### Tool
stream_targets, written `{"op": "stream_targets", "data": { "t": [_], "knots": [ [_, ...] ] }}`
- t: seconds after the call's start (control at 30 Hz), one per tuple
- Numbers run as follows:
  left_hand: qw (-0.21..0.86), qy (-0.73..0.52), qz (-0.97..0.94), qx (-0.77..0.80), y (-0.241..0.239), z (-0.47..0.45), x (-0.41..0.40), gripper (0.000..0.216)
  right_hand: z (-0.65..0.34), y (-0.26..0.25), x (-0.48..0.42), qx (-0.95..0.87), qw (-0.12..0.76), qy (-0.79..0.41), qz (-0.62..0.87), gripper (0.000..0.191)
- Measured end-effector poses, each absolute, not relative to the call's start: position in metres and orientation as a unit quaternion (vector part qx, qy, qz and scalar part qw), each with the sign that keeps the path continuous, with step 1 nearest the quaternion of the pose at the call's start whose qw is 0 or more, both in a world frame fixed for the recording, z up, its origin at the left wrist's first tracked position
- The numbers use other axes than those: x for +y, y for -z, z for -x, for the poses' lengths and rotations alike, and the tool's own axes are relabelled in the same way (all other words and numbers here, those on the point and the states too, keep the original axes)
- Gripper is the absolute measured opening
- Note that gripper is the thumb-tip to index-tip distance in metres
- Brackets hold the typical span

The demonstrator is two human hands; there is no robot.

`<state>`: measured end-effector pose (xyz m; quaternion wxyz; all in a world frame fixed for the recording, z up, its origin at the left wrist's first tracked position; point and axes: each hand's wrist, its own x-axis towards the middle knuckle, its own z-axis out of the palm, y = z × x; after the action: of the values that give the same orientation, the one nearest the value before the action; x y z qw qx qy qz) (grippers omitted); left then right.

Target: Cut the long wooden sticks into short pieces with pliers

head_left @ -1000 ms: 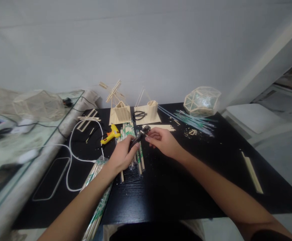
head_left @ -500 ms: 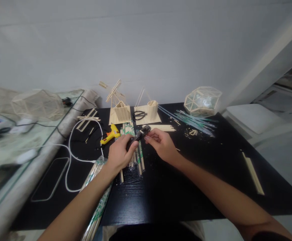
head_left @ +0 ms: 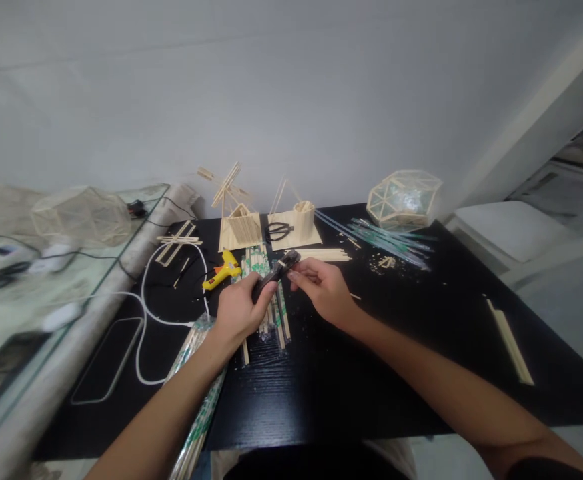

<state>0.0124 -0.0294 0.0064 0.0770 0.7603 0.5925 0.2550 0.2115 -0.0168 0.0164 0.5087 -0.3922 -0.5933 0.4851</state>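
Note:
My left hand (head_left: 241,305) is closed around a black clipper-like hand tool (head_left: 275,269), which points up and to the right over the middle of the table. Its exact kind is hard to make out. A short pale wooden stick (head_left: 282,263) shows at the tool's head. At that same end my right hand (head_left: 321,287) is pinched, its fingertips against the stick, most of which they hide. Beneath the tool lie wooden sticks in green-printed plastic wrap (head_left: 256,257). A yellow glue gun (head_left: 224,269) rests just left of my left hand.
Behind stand a stick windmill model (head_left: 241,223) and a round stick cup (head_left: 303,217) on a board, with black scissors (head_left: 278,231) between. Plastic wrappers (head_left: 391,240) and a faceted stick frame (head_left: 404,199) are back right. A white cable (head_left: 144,303) loops on the left.
The view has shifted slightly, moving the table things a little in the picture. Both hands keep nearly the same grip and place at the black tool.

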Motion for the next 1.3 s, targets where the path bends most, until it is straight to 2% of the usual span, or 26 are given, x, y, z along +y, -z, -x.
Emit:
{"op": "stream_targets", "data": {
  "t": [0.2,0.47,0.67,0.93,1.3],
  "knots": [
    [0.058,-0.265,-0.776,0.570,-0.004,-0.011,-0.029,0.044,-0.213,-0.016,-0.016,-0.596,0.498,-0.504,0.378,0.026],
    [0.069,-0.275,-0.788,0.547,-0.001,-0.007,-0.027,0.041,-0.217,-0.022,-0.012,-0.560,0.444,-0.605,0.352,0.034],
    [0.085,-0.293,-0.802,0.514,0.000,-0.003,-0.024,0.039,-0.221,-0.024,-0.009,-0.517,0.395,-0.692,0.314,0.030],
    [0.118,-0.307,-0.812,0.482,0.002,0.000,-0.022,0.039,-0.223,-0.022,-0.005,-0.470,0.355,-0.750,0.301,0.027],
    [0.129,-0.260,-0.794,0.533,-0.006,-0.006,-0.020,0.049,-0.222,-0.020,-0.003,-0.427,0.361,-0.768,0.311,0.031]
  ]
}}
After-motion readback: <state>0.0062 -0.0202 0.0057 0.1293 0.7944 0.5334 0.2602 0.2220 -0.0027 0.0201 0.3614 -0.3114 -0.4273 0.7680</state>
